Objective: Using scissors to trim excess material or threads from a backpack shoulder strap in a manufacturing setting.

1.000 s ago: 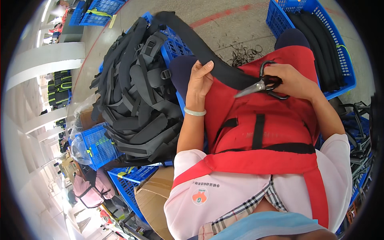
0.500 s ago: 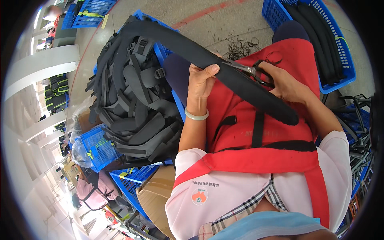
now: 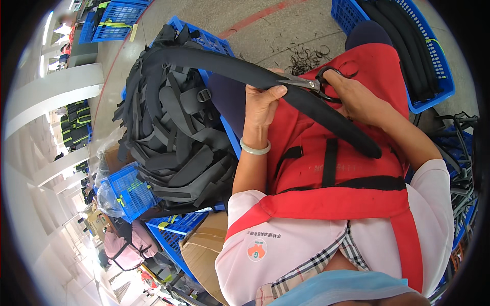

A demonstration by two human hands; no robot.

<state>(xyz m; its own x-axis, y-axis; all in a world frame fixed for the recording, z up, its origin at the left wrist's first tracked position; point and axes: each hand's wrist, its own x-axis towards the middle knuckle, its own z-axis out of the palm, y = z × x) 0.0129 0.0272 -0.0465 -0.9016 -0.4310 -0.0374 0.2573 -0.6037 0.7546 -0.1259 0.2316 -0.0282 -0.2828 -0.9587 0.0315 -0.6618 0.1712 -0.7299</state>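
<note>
A long black padded strap [image 3: 326, 115] runs across my lap from the upper left, its rounded end lying over the red apron [image 3: 306, 204]. My left hand [image 3: 263, 104] grips it near the middle, thumb on top. In my right hand [image 3: 352, 94] is a pair of scissors [image 3: 312, 85] with black handles. Their metal blades point left and lie against the strap's upper edge, close to my left thumb. Whatever the tips touch is too small to make out. The strap's far end reaches onto a heap of dark grey straps with buckles [image 3: 176, 132] on my left.
The heap fills a blue crate [image 3: 222, 47]. At the upper right another blue crate [image 3: 434, 102] holds several black padded pieces. Black thread scraps [image 3: 308, 60] litter the floor ahead. Grey straps [image 3: 459, 173] lie to my right, and a cardboard box [image 3: 206, 250] stands at lower left.
The far part of the strap has dropped lower over the heap. My right hand and the scissors have shifted slightly left and up; my left hand still grips the strap.
</note>
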